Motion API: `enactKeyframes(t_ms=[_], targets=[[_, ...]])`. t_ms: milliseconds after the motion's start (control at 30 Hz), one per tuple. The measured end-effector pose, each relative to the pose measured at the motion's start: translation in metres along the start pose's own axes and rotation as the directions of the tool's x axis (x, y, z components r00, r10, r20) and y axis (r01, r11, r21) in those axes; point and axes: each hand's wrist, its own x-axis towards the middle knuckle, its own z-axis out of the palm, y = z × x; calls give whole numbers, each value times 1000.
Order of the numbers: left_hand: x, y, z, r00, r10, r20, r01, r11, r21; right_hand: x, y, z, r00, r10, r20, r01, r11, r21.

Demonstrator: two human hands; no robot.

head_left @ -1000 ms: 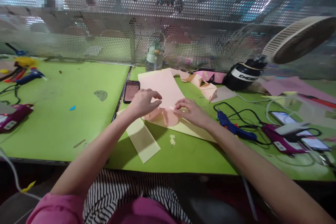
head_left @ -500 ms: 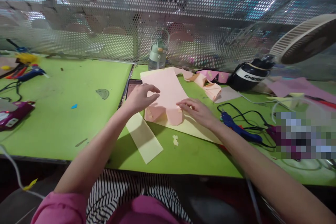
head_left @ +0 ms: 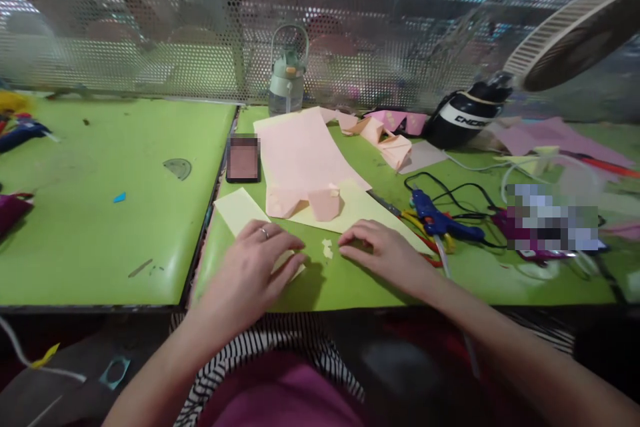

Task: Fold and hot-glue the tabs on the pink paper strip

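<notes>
My left hand (head_left: pixel 267 257) is over the near part of a pale yellow paper strip (head_left: pixel 239 208), covering much of it. Its fingers are apart from the thumb and nothing shows between them. Just right of some small pale yellow paper scraps (head_left: pixel 327 248), my right hand (head_left: pixel 383 253) hovers low or rests on the table, fingers loosely bent and no held thing visible. Beyond both hands lies a large pink paper sheet (head_left: pixel 295 153). At its near end is a pink notched paper piece (head_left: pixel 325 203) with small yellow bits on it. A pale yellow sheet (head_left: pixel 380 215) lies partly beneath.
A blue glue gun (head_left: pixel 445 220) with black cable lies right of the papers. Behind stand a green-topped bottle (head_left: pixel 287 80), a black bottle (head_left: pixel 465 117) and a fan (head_left: pixel 580 40). Folded peach paper (head_left: pixel 395 150) sits back right; a phone (head_left: pixel 243 160) is at left.
Both hands have come away from the pink notched paper and moved nearer to me, toward the yellow scraps. The view has shifted slightly, and the phone now shows fully.
</notes>
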Motion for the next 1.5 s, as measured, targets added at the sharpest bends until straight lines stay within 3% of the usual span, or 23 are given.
enactKeyframes(t_ms=[100,200,333,567,667,800,1000,1133,1267,1367,1500], targets=[[-6,-1,17,997,-25,73,30,997,-74,2,-4,3,999,-19,-29,18,999,-38],[-9,-2,25,993,-39,109,50,994,-97,4,-7,5,1000,2,25,-1,998,-63],[-13,-3,29,991,-47,128,59,994,-95,4,-10,12,993,77,87,-74,996,-39],[-11,-6,31,993,-46,110,61,990,-131,3,-10,13,989,138,58,-138,990,4],[-7,-4,36,997,-57,57,65,985,-158,-1,-15,3,997,78,3,-78,997,18],[1,4,45,999,-38,-17,33,978,-206,-11,-29,-9,994,-105,18,104,994,40],[6,16,51,998,20,67,1,953,-304,-32,-39,-3,969,-233,-83,235,972,7],[6,18,51,993,18,116,23,939,-342,-46,-11,-22,974,-186,-131,165,974,-155],[7,16,53,993,-1,119,44,931,-362,-60,55,-64,952,-37,-303,-128,853,-506],[7,16,56,993,-4,119,48,927,-371,-68,101,-85,960,87,-266,-242,738,-630],[8,18,58,994,-45,100,81,914,-397,-65,129,-85,981,125,-149,-189,787,-588]])
